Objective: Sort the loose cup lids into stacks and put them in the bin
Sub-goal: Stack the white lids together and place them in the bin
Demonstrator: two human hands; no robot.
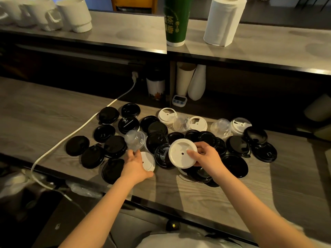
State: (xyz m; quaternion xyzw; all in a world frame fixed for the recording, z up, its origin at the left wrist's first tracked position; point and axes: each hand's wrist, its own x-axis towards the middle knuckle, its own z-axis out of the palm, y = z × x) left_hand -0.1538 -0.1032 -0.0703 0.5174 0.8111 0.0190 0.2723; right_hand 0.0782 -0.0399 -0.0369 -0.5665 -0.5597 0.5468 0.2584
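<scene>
Plainly, the main risk was judged to lie in the crowding. The black lids (114,146) were spread in an overlapping heap across the surface (223,197), so a neighbour could easily be dragged along or flipped when one was lifted. The light clear dome lid (135,140) could be knocked rolling by a careless reach, and lids near the front edge might be swept off. A white cable (71,136) lay just beside the left of the heap and could be snagged. Kinds might also be mixed in one stack if the sorting were hurried. No bin was seen.

The hands were held apart. The raised white lid (180,153) was pinched at its right rim by the right hand (206,158) and tilted above the black ones. The left hand (135,164) was laid over a flat white lid (149,161), its fingertips close to the dome lid's base. Whether anything was gripped there could not be told. More white lids (167,115) were left at the back of the heap, well apart from both hands.
</scene>
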